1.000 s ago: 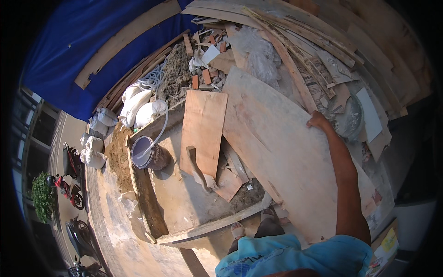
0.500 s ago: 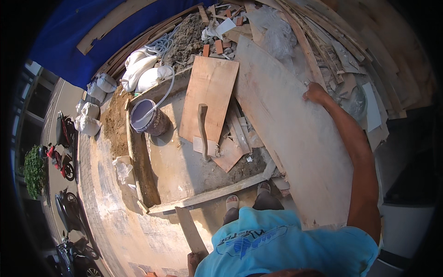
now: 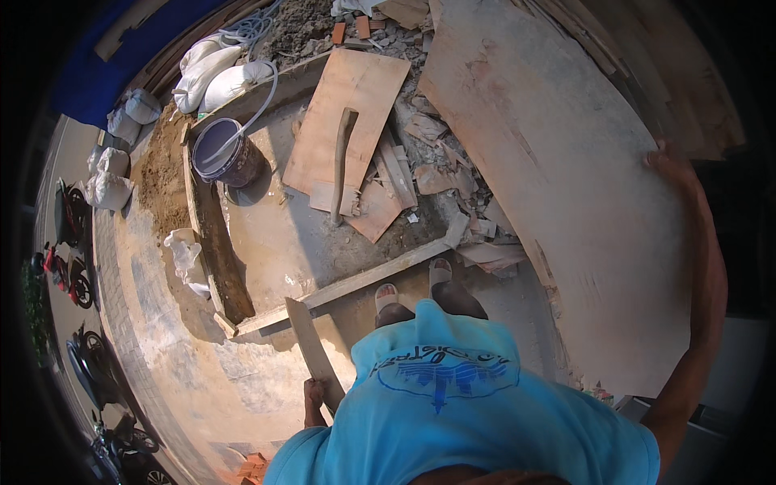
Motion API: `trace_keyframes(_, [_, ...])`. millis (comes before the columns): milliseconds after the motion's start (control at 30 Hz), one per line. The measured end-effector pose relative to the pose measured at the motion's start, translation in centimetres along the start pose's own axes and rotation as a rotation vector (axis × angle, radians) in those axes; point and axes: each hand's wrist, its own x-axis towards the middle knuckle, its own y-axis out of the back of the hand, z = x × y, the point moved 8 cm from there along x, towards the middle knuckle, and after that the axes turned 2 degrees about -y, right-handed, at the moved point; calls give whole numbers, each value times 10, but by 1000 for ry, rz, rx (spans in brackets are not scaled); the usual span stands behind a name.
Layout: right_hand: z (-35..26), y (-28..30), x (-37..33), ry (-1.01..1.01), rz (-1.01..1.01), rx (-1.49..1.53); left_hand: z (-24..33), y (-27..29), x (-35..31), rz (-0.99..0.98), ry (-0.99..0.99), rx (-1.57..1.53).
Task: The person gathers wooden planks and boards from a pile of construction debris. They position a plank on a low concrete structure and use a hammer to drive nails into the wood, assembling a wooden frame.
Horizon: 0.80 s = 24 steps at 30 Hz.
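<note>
My right hand (image 3: 672, 166) grips the right edge of a large, dusty plywood sheet (image 3: 566, 186), its fingers closed on the rim. The sheet slants along my right side, over broken rubble. Low on my left side, my left hand (image 3: 314, 393) is closed at the edge of a narrow, flat wooden board (image 3: 311, 343), whose far end reaches the timber frame (image 3: 364, 279). My shirt hides the board's near end. Inside the frame, a smaller plywood panel (image 3: 352, 121) lies with a curved wooden handle (image 3: 343, 162) across it.
A dark bucket (image 3: 242, 166) with a pale hose (image 3: 263, 109) stands in the frame's left corner. Behind it are white sacks (image 3: 210, 77). Broken plywood and rubble (image 3: 457, 170) lie between panel and sheet. Parked motorbikes (image 3: 89, 364) line the far left; boards (image 3: 663, 73) lean at upper right.
My right hand has moved right with the plywood sheet, baring more rubble along its left edge. My left hand still holds the narrow board. The view has shifted too.
</note>
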Motion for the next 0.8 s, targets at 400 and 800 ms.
trace_keyframes(400, [68, 181, -322, -192, 294, -371, 233, -53, 78, -213, -459, 539])
trace_keyframes(800, [252, 198, -546, -600, 214, -366, 313, -213, 67, -356, -674, 654])
